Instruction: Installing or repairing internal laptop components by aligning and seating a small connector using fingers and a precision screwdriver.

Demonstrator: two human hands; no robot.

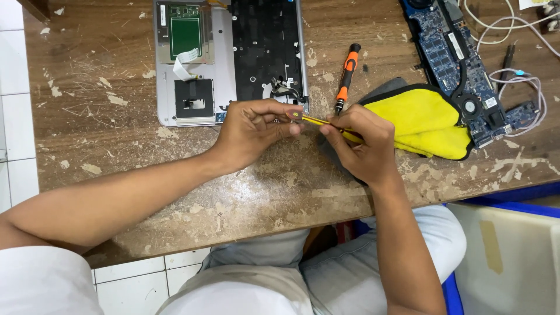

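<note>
Spanning both grips, yellow tool (315,121).

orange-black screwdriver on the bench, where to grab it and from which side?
Grip the orange-and-black screwdriver on its orange handle, probably from above, fingers across its width. It lies flat, free on both sides, tip toward the right hand and beside the yellow cloth, so the handle end is the clearer part.

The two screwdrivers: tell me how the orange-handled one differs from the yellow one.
The orange-handled screwdriver lies untouched on the table; the yellow screwdriver is gripped by the right hand, its tip pinched by the left hand. The orange one lies steeply, the yellow nearly level. Both are slim.
</note>
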